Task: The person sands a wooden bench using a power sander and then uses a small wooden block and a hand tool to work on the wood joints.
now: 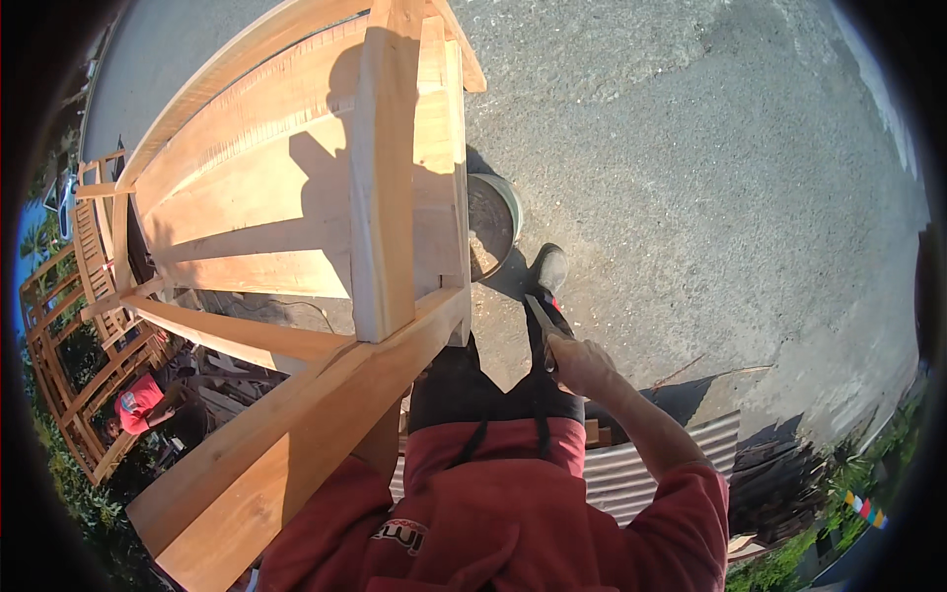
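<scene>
My right hand (583, 364) is closed around a narrow hand tool (544, 317) with a flat blade, held low beside my right leg. The blade points towards my shoe; its exact kind is unclear. My left forearm (379, 444) passes behind a thick wooden beam (296, 422), which hides my left hand. This beam belongs to a large unpainted wooden furniture frame on my left. A squared post (385, 170) meets the beam, and broad plank panels (244, 200) span the frame behind it. Shadows of my head and arm fall across the panels and post.
A round container (516, 203) stands against the frame near my shoe (550, 268). Rough concrete ground (703, 185) stretches ahead. Corrugated metal sheeting (651, 473) lies behind me. Far left, a person in a red shirt (137, 403) is near slatted wooden frames (92, 251) and scrap wood (222, 392).
</scene>
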Demonstrator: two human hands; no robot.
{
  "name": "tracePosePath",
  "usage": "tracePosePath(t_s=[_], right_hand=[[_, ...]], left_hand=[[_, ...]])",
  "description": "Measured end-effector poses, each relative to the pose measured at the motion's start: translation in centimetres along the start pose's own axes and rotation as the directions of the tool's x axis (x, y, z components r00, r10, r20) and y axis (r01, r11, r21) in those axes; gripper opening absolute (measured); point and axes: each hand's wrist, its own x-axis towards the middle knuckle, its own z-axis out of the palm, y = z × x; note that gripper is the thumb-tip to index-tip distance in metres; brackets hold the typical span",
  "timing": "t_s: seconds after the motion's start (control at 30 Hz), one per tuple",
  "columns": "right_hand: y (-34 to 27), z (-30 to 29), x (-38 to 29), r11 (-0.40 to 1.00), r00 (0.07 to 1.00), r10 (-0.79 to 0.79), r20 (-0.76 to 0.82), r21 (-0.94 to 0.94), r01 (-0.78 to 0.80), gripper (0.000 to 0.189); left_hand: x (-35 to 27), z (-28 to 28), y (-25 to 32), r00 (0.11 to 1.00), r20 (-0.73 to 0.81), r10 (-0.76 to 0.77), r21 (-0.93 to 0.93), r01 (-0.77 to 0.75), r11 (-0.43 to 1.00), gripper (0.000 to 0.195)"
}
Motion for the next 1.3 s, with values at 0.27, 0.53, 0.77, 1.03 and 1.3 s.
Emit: tracePosePath(t_s=[0.27,0.53,0.77,1.03,1.3], right_hand=[[-14.8,-2.6,-6.7,0.881,0.868,-0.456,0.195,-0.038,0.471,0.038],[-18.2,4.1,-4.5,0.858,0.882,-0.454,0.128,-0.206,0.471,0.059],[-22.3,8.4,-0.3,0.822,0.842,-0.539,-0.020,-0.231,0.521,0.051],[-28.7,12.3,6.8,0.887,0.905,-0.412,-0.107,-0.274,0.372,0.050],[-32.0,13.4,11.2,0.873,0.893,-0.435,-0.114,-0.295,0.388,0.046]], left_hand=[[-7.5,-2.9,0.4,0.993,-0.100,0.056,-0.874,-0.115,0.473,0.054],[-14.6,-5.0,9.0,0.900,-0.432,-0.066,-0.874,-0.435,-0.218,0.085],[-11.8,-10.3,2.5,0.784,-0.583,-0.213,-0.761,-0.619,-0.193,0.072],[-13.4,-27.9,6.5,0.405,-0.896,-0.181,-0.442,-0.776,0.450,0.093],[-6.5,-36.7,8.0,0.774,-0.608,-0.177,-0.750,-0.486,0.448,0.106]])
